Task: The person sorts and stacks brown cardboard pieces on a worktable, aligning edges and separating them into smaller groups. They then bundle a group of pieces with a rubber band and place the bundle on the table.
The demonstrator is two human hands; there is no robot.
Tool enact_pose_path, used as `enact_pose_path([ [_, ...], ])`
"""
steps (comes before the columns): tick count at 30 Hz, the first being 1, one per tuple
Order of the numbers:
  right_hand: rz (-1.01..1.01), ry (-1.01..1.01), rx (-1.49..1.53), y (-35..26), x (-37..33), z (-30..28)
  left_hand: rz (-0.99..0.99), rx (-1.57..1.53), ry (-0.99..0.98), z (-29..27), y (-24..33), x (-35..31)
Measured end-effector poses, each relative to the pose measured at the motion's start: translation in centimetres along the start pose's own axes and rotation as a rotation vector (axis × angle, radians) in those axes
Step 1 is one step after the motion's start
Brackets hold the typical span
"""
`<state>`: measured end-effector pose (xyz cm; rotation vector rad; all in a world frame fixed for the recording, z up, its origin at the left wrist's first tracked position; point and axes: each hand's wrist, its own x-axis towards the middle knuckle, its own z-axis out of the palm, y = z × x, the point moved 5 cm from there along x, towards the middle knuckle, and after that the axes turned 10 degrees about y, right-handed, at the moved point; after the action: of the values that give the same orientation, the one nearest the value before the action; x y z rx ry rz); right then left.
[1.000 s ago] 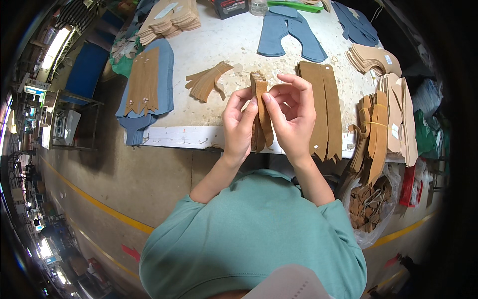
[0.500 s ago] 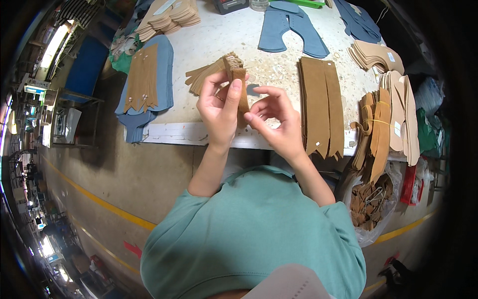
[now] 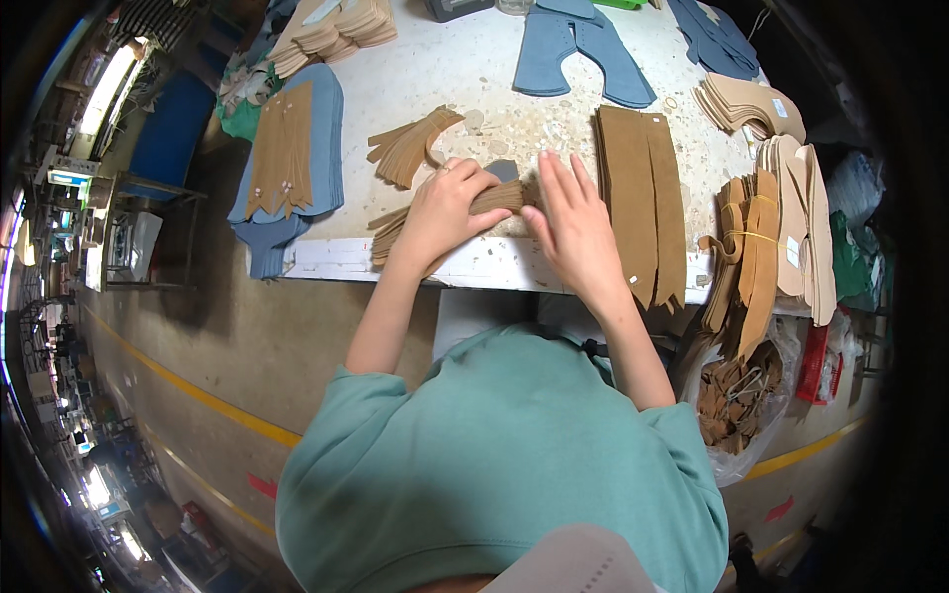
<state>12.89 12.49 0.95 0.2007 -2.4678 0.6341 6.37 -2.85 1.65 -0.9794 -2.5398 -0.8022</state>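
Observation:
A stack of narrow brown leather strips (image 3: 497, 198) lies slanted near the table's front edge. My left hand (image 3: 445, 212) is closed over it from above, thumb on the near side, fingers on the far side. The strips' other ends fan out left of my wrist. Flat and stretched out, my right hand (image 3: 578, 232) stands beside the stack's right end, thumb close to it; whether it touches cannot be told. Just behind the stack shows a small grey piece (image 3: 503, 170). A second fanned bundle of brown strips (image 3: 410, 143) lies farther back.
Wide brown leather panels (image 3: 638, 208) lie right of my right hand. Blue pieces topped with brown strips (image 3: 282, 158) lie left. Blue cut pieces (image 3: 568, 54) and beige stacks (image 3: 341, 30) sit farther back. Tied brown strips (image 3: 756, 247) overhang the right edge above a scrap bag (image 3: 736, 405).
The strips went from upright between my hands down onto the table. My left hand lowered with them and turned palm-down. My right hand opened flat and moved slightly right.

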Motion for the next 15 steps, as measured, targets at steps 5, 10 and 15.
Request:
enact_pose_path([
  [5,-0.066,-0.211,-0.056,-1.1,-1.3,3.6,-0.067,-0.086,-0.060,0.7,-1.4,-0.9],
  [10,-0.089,-0.402,-0.065,-1.9,-0.7,2.6,-0.047,-0.044,-0.086,0.4,-1.6,-1.0],
  [15,-0.085,-0.476,0.188,1.7,3.2,-5.5,-0.042,-0.311,0.025,-1.5,-1.5,-0.3],
])
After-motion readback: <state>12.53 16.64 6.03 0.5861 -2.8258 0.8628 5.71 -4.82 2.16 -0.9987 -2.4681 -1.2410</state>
